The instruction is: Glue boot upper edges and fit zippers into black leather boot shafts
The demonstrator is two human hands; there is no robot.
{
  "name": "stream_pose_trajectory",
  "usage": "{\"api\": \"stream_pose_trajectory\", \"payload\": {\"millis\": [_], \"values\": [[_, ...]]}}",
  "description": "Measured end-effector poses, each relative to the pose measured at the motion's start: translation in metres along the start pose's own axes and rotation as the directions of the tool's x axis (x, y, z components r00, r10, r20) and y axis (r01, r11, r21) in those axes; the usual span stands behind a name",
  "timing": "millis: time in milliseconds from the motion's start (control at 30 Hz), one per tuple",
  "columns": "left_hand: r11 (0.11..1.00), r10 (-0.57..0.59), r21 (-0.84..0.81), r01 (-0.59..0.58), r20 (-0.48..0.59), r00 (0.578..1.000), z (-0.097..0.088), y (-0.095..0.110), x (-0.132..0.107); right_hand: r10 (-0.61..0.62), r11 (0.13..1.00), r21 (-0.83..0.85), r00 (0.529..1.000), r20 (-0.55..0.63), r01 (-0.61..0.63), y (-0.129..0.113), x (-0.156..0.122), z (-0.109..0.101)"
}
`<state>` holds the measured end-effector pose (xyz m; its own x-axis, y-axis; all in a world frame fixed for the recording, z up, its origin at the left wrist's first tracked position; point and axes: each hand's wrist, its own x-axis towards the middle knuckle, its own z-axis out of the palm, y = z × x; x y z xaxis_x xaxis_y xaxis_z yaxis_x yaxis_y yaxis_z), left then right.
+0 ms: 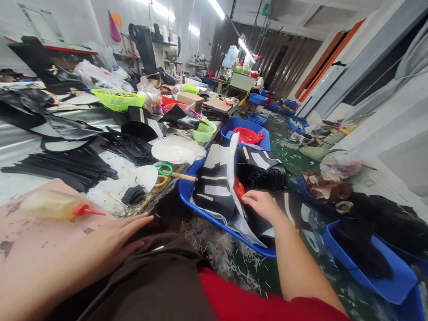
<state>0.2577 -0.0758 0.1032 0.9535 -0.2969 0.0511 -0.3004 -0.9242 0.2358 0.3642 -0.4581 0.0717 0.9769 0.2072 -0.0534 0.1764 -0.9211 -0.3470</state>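
Room: long workshop under ceiling strip lights, with tables and blue bins running to the far end and grey wall panels at right.
Worktop: cluttered. Black strips lie mid-surface, white oval pieces and scissors near its right edge, and a green basket further back.
Pink board: at the near left corner, carrying a glue bottle on its side.
Left hand: flat on the board's right edge, fingers straight and slightly spread, holding nothing.
Floor: green, littered with scraps.
Blue tray: beside the worktop's right edge, piled with black-and-white pieces.
Right hand: resting on those pieces mid-tray, fingers bent together; whether it grips them cannot be told.
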Motion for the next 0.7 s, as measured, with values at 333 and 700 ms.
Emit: {"api": "stream_pose_trajectory", "payload": {"millis": [333, 700], "values": [[0.987, -0.161, -0.013, 0.163, 0.094, 0.982, 0.0, -0.015, -0.052, -0.138, 0.795, -0.449, 0.843, 0.52, 0.407, -0.043, 0.052, 0.083], [0.978, -0.127, -0.154, 0.141, 0.098, 0.987, -0.004, -0.001, -0.03, -0.465, 0.725, -0.366, 0.806, 0.366, 0.584, -0.096, 0.073, 0.003]]}}
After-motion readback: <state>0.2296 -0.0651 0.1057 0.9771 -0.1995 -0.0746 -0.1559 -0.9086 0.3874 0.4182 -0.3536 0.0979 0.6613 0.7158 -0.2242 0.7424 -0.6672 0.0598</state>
